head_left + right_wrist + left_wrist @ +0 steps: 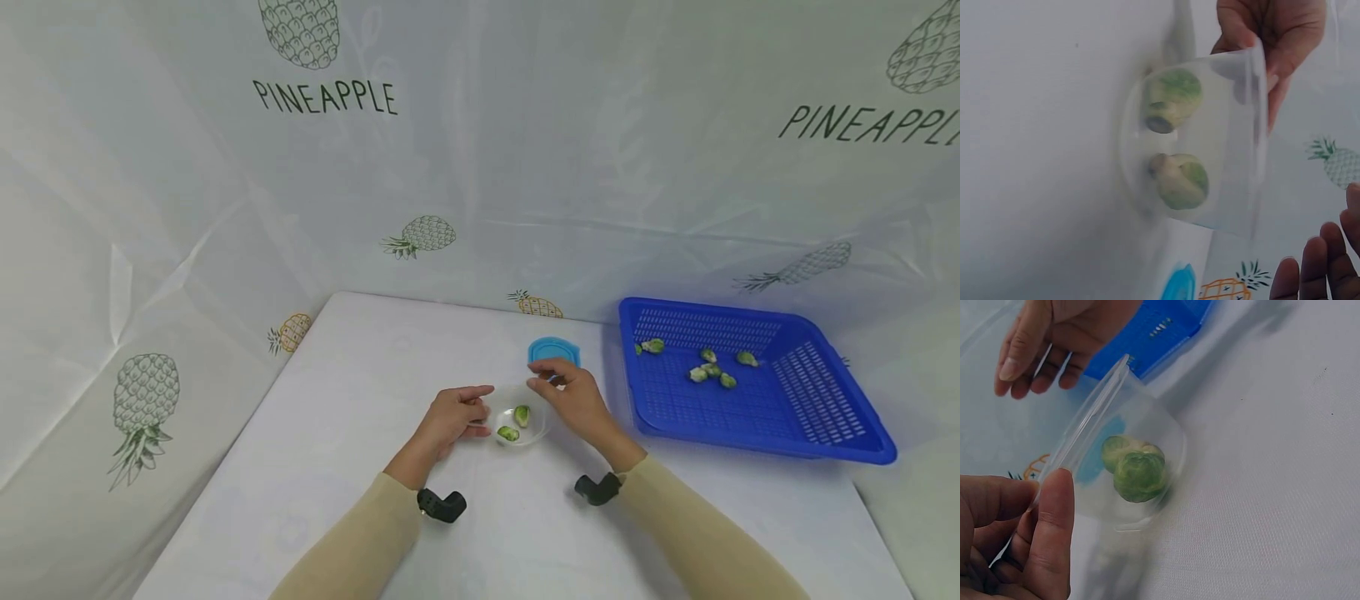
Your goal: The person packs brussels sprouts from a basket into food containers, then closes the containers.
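A clear plastic bowl (pixel 542 431) stands on the white table with two Brussels sprouts (pixel 521 416) inside. My left hand (pixel 448 421) pinches the bowl's rim between thumb and fingers, which shows plainly in the left wrist view. On the far right side of the bowl, my right hand (pixel 576 402) hovers with relaxed fingers and holds nothing; the right wrist view shows its fingertips apart from the bowl. Just behind that hand lies a round blue lid (pixel 553 345), partly covered by the fingers.
To the right sits a blue plastic basket (pixel 750 417) with several Brussels sprouts (pixel 727 381) in it. A white sheet (pixel 480 167) printed with pineapples hangs behind the table (pixel 330 400) and down its left side.
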### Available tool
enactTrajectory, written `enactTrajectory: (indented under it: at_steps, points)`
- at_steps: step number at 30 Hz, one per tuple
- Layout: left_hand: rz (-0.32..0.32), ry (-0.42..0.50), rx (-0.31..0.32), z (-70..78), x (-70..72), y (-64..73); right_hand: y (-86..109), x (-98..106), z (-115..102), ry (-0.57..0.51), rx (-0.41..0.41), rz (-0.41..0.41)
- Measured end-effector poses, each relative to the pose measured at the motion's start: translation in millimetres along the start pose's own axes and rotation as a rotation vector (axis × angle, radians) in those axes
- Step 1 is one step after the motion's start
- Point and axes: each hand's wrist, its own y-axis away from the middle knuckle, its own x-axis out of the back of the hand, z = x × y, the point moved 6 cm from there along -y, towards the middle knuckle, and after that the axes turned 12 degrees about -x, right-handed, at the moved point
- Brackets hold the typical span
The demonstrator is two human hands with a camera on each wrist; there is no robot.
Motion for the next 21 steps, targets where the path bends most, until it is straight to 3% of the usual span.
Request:
enactTrajectory:
  at_steps: [11, 21]
  points:
    - [-0.006, 0.02, -0.008, -0.1, -0.3, 0.3, 2.6, 27.1, -19.7, -0.051, 0.044, 0.027]
    - [-0.006, 0.006, 0.0, 0.4, -0.5, 0.3, 3.1, 68.7, -32.6, 0.062, -0.054, 0.014]
